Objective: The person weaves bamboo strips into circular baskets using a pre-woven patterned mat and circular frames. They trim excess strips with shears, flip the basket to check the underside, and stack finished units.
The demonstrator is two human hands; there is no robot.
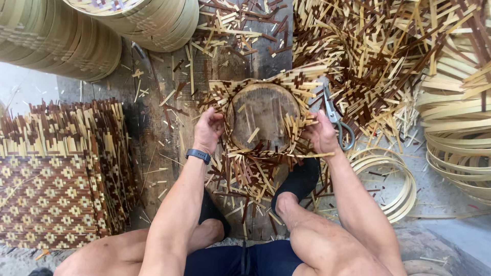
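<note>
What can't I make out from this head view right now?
- Fingers of the left hand and right hand: tucked under the woven mat edge.
- Mat centre: covered by the round wooden block.
- Scissors: partly behind the right hand.
- Hoop stack: cut off by the top edge.

Both forearms are bare; no sleeves are worn. A dark blue-grey band with a flat rectangular face is worn on the wrist of the left hand point(208, 130), just behind the fingers. The right hand point(321, 135) is bare, with no band or ring seen. Dark navy shorts with a drawstring are worn. Black footwear is seen on both feet.
</note>
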